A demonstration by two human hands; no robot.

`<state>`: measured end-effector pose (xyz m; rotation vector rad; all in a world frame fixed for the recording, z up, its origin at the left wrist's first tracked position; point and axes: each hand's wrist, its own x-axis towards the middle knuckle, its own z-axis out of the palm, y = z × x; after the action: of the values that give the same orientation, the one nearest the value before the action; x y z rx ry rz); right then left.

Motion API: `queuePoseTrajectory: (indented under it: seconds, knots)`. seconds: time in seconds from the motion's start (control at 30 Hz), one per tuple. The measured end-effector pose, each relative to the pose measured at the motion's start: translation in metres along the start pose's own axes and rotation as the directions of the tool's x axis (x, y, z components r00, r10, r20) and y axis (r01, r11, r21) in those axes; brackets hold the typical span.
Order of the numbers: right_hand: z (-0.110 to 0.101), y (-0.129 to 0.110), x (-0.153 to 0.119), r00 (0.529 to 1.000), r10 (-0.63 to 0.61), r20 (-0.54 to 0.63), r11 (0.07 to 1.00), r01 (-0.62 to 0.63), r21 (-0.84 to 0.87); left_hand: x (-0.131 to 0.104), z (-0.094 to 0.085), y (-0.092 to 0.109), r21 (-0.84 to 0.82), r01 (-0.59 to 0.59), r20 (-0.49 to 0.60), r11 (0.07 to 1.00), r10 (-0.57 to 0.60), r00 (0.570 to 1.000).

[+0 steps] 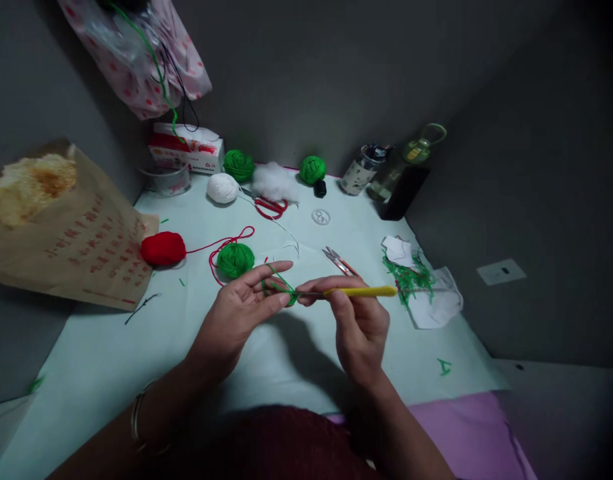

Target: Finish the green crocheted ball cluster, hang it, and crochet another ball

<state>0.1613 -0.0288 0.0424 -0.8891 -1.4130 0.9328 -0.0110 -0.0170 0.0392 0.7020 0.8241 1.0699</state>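
My right hand point(361, 320) grips a crochet hook point(363, 292) by its yellow handle, the metal shaft pointing left. At the tip sits a small piece of green crochet work point(292, 299), pinched between the thumb and a finger of my left hand point(241, 310). Green yarn point(279, 275) runs over the raised left index finger and around other fingers. A green yarn ball point(235, 260) lies on the table just beyond my left hand. Small thread snips point(340, 261) rest past my right hand.
Left stands a paper bag point(96, 247) of flatbread beside a red yarn ball point(163, 249). Farther back are a white yarn ball point(223, 189), red-handled scissors point(271, 208), and white stuffing point(275, 181). Green scraps point(409, 272), a pen tin point(359, 172) and a bottle point(399, 173) stand right.
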Motion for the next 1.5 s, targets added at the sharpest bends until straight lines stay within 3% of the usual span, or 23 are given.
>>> queuePoseTrajectory:
  seconds: [0.1, 0.27, 0.47, 0.57, 0.63, 0.7, 0.8, 0.87, 0.93, 1.03, 1.1, 1.2, 1.3, 1.4, 1.5]
  knots:
    - [0.000, -0.004, -0.002, 0.982, -0.167, 0.085, 0.962, 0.181, -0.203, -0.001, -0.001, -0.001, 0.066, -0.020, -0.020, 0.998, 0.021, 1.000]
    - [0.003, -0.009, -0.002, 0.895, -0.371, 0.247, 0.788, 0.445, -0.425, -0.002, 0.001, -0.002, 0.147, -0.023, -0.101, 0.989, 0.038, 0.994]
    - [0.005, -0.002, -0.004, 0.832, -0.486, 0.268, 0.638, 0.548, -0.542, -0.005, 0.011, 0.000, 0.235, -0.111, -0.233, 0.966, 0.167, 0.958]
    - [0.004, -0.001, -0.003, 0.800, -0.496, 0.338, 0.534, 0.588, -0.608, -0.006, 0.013, 0.001, 0.197, -0.099, -0.214, 0.975, 0.141, 0.967]
    - [0.004, -0.001, -0.002, 0.798, -0.483, 0.359, 0.498, 0.588, -0.637, -0.005, 0.013, 0.000, 0.081, -0.067, -0.146, 0.994, 0.079, 0.986]
    - [0.003, -0.001, -0.002, 0.820, -0.466, 0.331, 0.528, 0.558, -0.640, -0.003, 0.011, 0.000, -0.072, 0.022, -0.046, 0.997, -0.025, 0.999]
    - [0.002, -0.001, -0.004, 0.895, -0.404, 0.189, 0.729, 0.440, -0.524, 0.000, 0.009, 0.001, -0.220, 0.155, 0.036, 0.963, -0.151, 0.988]
    - [0.003, -0.002, -0.003, 0.951, -0.304, 0.048, 0.883, 0.301, -0.360, 0.001, 0.008, 0.003, -0.243, 0.141, 0.022, 0.960, -0.140, 0.990]
    - [0.005, -0.004, -0.001, 0.983, -0.181, -0.038, 0.967, 0.171, -0.189, 0.002, 0.007, 0.005, -0.208, 0.089, 0.005, 0.974, -0.090, 0.996]
    - [0.008, -0.004, 0.003, 0.997, -0.066, -0.029, 0.995, 0.064, -0.076, 0.001, 0.008, 0.004, -0.095, 0.039, 0.016, 0.995, -0.037, 0.999]
    - [0.010, -0.001, 0.003, 0.997, -0.075, -0.009, 0.989, 0.073, -0.126, 0.000, 0.008, 0.001, -0.038, 0.008, 0.004, 0.999, -0.008, 1.000]
    - [0.011, 0.003, -0.001, 0.971, -0.235, 0.052, 0.906, 0.238, -0.351, 0.000, 0.008, -0.004, -0.055, -0.005, -0.015, 0.998, 0.004, 1.000]
    - [0.009, 0.004, -0.005, 0.934, -0.339, 0.117, 0.801, 0.351, -0.485, 0.002, 0.008, -0.003, -0.158, 0.099, 0.027, 0.983, -0.096, 0.995]
    - [0.007, -0.001, -0.003, 0.965, -0.259, -0.034, 0.905, 0.231, -0.357, 0.003, 0.008, 0.002, -0.245, 0.145, 0.005, 0.959, -0.148, 0.989]
    - [0.007, -0.006, 0.001, 0.988, -0.105, -0.112, 0.985, 0.088, -0.148, 0.003, 0.006, 0.002, -0.208, 0.073, -0.047, 0.975, -0.084, 0.995]
